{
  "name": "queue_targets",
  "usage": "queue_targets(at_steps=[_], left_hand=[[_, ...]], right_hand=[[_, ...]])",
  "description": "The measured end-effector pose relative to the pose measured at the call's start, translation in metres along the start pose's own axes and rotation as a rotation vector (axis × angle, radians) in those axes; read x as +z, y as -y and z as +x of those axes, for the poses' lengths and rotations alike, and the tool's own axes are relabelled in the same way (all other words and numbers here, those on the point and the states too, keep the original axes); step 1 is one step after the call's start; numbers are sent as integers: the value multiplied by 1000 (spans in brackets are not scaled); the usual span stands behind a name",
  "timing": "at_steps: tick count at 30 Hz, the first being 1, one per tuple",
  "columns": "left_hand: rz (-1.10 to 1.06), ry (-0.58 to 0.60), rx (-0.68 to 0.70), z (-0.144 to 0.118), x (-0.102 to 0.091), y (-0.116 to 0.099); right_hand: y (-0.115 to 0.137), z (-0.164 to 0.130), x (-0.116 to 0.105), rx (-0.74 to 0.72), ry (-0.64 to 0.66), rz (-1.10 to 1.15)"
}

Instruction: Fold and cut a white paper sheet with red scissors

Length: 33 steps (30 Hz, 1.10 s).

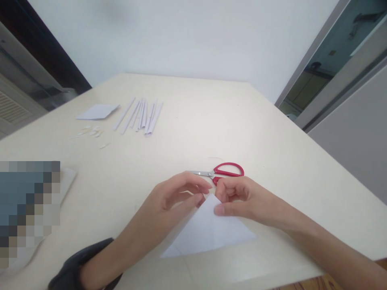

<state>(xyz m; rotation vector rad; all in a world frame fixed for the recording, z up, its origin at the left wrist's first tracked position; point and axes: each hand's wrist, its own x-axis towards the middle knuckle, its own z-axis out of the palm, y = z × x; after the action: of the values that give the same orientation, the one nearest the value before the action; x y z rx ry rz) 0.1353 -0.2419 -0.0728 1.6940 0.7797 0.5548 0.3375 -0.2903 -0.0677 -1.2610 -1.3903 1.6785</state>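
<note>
**Both hands at the tip of a folded sheet**

A white paper triangle (208, 233) lies flat on the bench (272, 133) near its front edge. The left hand (178, 195) and right hand (238, 199) each pinch its top corner, grip clenched on the paper. Red scissors (222, 171) lie just behind the hands. Paper strips (142, 114) and another folded sheet (97, 111) lie well apart, far left.
</note>
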Motion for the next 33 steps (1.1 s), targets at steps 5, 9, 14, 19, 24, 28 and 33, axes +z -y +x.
queue_targets(at_steps=[5, 9, 14, 19, 24, 28, 33], left_hand=[[-74, 97, -156, 3, -1, -6], [-34, 127, -185, 5, 2, -3], [-56, 143, -175, 3, 3, 5], [-23, 115, -185, 1, 3, 4], [22, 99, -127, 3, 5, 1], [34, 62, -148, 5, 5, -3], [47, 47, -139, 3, 4, -3]], right_hand=[[0, -1, 2, -3, -11, -80], [-5, -1, 2, 3, -24, -136], [-9, 0, 2, 13, -39, -193], [-8, 0, 2, 5, -36, -210], [-6, 0, 1, -33, -38, -283], [-6, 1, 0, -37, -32, -302], [-7, 1, 1, -37, -46, -333]])
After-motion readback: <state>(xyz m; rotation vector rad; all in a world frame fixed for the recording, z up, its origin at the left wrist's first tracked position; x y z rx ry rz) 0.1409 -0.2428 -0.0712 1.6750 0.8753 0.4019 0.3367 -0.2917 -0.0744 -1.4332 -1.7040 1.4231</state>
